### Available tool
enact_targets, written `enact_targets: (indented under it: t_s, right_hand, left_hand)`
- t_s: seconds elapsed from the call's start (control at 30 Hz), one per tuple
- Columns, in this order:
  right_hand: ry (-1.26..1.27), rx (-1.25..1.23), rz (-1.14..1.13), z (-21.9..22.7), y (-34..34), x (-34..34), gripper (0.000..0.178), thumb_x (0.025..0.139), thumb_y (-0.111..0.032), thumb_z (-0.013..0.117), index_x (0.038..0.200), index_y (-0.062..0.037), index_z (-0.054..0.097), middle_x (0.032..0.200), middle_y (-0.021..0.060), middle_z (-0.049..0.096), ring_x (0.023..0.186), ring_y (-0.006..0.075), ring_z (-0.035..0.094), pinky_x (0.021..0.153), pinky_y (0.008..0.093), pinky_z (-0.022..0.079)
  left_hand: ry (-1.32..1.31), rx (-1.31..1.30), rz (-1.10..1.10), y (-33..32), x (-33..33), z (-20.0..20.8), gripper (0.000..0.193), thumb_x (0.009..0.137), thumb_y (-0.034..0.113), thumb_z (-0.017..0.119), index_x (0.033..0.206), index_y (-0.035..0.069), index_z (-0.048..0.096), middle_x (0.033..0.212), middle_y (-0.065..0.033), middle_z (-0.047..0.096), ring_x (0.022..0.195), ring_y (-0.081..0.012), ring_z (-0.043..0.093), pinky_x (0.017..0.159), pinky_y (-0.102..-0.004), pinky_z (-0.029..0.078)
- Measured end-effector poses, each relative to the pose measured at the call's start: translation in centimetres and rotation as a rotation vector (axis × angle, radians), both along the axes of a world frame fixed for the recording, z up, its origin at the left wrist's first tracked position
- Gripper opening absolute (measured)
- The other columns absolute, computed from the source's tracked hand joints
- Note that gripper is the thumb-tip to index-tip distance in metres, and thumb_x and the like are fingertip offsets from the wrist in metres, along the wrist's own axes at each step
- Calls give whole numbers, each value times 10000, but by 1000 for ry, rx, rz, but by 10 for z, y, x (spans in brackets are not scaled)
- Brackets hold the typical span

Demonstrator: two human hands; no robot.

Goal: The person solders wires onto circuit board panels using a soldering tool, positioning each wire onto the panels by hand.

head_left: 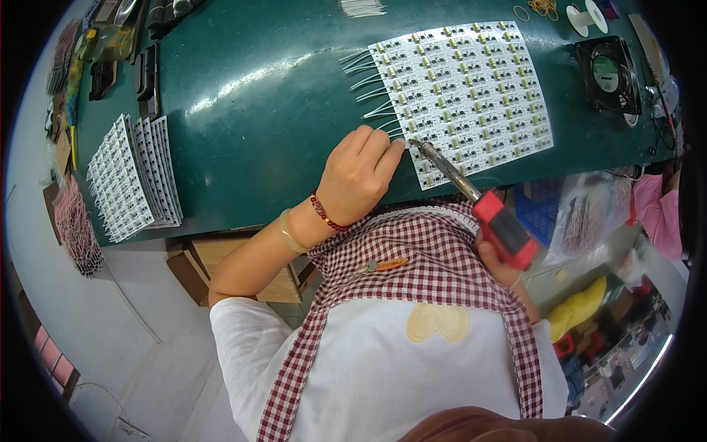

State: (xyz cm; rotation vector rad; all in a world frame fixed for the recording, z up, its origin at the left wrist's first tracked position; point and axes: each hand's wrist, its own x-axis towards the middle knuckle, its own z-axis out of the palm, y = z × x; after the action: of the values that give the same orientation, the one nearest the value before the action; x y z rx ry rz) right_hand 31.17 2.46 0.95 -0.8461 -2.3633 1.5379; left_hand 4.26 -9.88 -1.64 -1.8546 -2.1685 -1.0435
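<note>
A white circuit board panel (471,88) with rows of small parts lies on the green table. Short white wires (373,87) stick out from its left edge. At that edge's near end, my left hand (359,173) is closed in a pinch on what looks like a thin white wire, mostly hidden by the fingers. My right hand (498,264) is wrapped round the red and black handle of a soldering iron (503,227). The iron slants up to the left, its metal tip at the board's edge, close beside my left fingertips.
Stacked circuit panels (132,180) stand at the table's left edge, near a hanging bundle of wires (76,228). A small black fan (607,74) and a white spool (587,18) sit at the right. More white wires (362,7) lie at the far edge.
</note>
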Motion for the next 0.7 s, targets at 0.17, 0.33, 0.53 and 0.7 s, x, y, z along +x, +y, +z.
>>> enact_targets:
  t_s: [0.17, 0.33, 0.53, 0.7]
  right_hand:
    - [30, -38, 6, 3, 2, 2, 219, 789, -205, 696, 894, -15, 664, 772, 89, 628, 615, 211, 617, 548, 299, 475]
    - [-26, -56, 0, 10, 4, 0, 216, 796, -205, 688, 883, -10, 665, 772, 96, 628, 642, 220, 625, 570, 302, 479]
    - [27, -96, -44, 4, 2, 8, 211, 794, -208, 686, 874, -13, 666, 764, 92, 622, 635, 222, 615, 565, 309, 472]
    - [38, -80, -33, 4, 2, 7, 215, 791, -220, 692, 868, -21, 666, 757, 89, 619, 627, 220, 608, 558, 306, 466]
  left_hand:
    - [-10, 6, -2, 1, -1, 0, 205, 657, -62, 675, 856, -18, 653, 698, -70, 484, 614, -218, 489, 526, -320, 415]
    - [57, -33, 20, 2, -3, 6, 199, 657, -40, 686, 843, 25, 661, 707, -46, 499, 632, -205, 497, 547, -314, 389]
    - [24, 10, 13, -1, 4, 5, 194, 661, -18, 703, 840, 46, 663, 728, -30, 529, 656, -198, 512, 548, -319, 376]
    - [11, 4, 17, -1, 4, 2, 212, 654, -24, 698, 853, 40, 665, 721, -34, 521, 647, -201, 504, 548, -316, 378]
